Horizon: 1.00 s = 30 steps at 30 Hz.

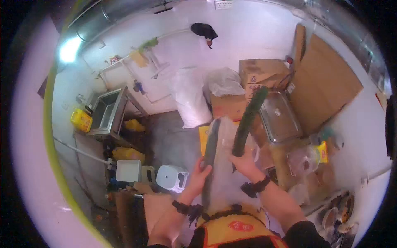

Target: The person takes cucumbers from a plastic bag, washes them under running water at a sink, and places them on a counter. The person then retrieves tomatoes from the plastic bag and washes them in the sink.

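A long, bumpy green cucumber (249, 120) points up and away, its lower end in my closed right hand (243, 160). My left hand (201, 172) is closed around the side of a long, smooth, dark grey-green thing (211, 144). Blur keeps me from telling exactly what that is. Against it lies a pale, whitish, see-through wrapping or bag (225, 140), which runs down between my two hands. Dark bands circle both wrists. Below my hands shows the yellow apron (229, 232) with a red logo.
A steel sink (108, 111) stands at the left, with a yellow jug (81, 120) beside it. A white stool (171, 177) is on the floor. Ahead are a white sack (190, 97), cardboard boxes (264, 70) and a steel tray (281, 118). A plastic bag (304, 159) lies to the right.
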Tool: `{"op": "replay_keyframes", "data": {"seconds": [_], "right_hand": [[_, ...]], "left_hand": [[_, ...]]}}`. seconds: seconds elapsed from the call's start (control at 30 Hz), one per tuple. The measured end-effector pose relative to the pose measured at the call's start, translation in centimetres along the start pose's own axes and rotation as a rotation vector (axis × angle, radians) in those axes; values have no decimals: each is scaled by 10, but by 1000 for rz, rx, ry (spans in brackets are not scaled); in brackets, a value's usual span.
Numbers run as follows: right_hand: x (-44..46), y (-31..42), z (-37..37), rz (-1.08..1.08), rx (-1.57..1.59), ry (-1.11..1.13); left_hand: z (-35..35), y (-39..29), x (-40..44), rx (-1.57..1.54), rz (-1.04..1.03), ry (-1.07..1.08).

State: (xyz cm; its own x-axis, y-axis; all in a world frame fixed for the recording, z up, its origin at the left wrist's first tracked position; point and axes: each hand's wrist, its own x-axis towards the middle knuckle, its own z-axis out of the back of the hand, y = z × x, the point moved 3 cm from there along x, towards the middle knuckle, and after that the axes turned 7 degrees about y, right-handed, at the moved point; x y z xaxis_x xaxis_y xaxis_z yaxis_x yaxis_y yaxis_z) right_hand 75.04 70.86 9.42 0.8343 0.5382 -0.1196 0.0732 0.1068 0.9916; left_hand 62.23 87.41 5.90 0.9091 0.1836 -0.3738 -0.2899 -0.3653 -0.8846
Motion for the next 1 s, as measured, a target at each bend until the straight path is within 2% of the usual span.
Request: {"op": "replay_keyframes", "data": {"seconds": [0.03,0.1,0.17,0.2,0.27,0.3,0.37,0.4,0.43,0.47,0.5,0.57,0.67,0.77,0.8,0.87,0.93,1.0], "right_hand": [[12,4,-2,-48,101,82],[33,17,-8,-5,134,108],[64,26,-6,43,169,138],[83,30,-2,44,157,123],[118,45,4,51,154,146],[135,63,6,125,201,177],[182,79,9,197,262,251],[208,71,11,171,116,288],[225,73,8,143,-34,324],[240,78,5,150,-29,365],[247,94,4,208,36,381],[259,131,6,257,102,427],[277,168,7,396,-162,450],[306,168,-1,404,-170,482],[313,170,-6,371,-216,556],[328,169,-13,337,-263,625],[343,165,-22,324,36,779],[349,166,-27,282,77,814]], "left_hand": [[4,-8,11,-50,-7,1],[10,-19,31,-104,-26,-7],[12,-31,53,98,-55,12],[8,-39,63,97,-66,-8],[5,-58,74,267,-95,-230],[12,-56,85,263,-111,-270],[28,-49,106,542,-276,-342],[24,-61,107,545,-270,-383],[13,-77,106,422,-243,-396],[7,-91,109,295,-231,-412],[7,-101,110,290,-241,-453],[10,-113,114,468,-72,-529],[11,-125,125,467,-129,-634],[20,-128,135,373,-252,-611],[26,-132,134,375,-253,-604],[39,-137,134,279,-123,-428],[53,-136,136,294,-86,-373],[69,-132,134,308,-50,-315]]}}
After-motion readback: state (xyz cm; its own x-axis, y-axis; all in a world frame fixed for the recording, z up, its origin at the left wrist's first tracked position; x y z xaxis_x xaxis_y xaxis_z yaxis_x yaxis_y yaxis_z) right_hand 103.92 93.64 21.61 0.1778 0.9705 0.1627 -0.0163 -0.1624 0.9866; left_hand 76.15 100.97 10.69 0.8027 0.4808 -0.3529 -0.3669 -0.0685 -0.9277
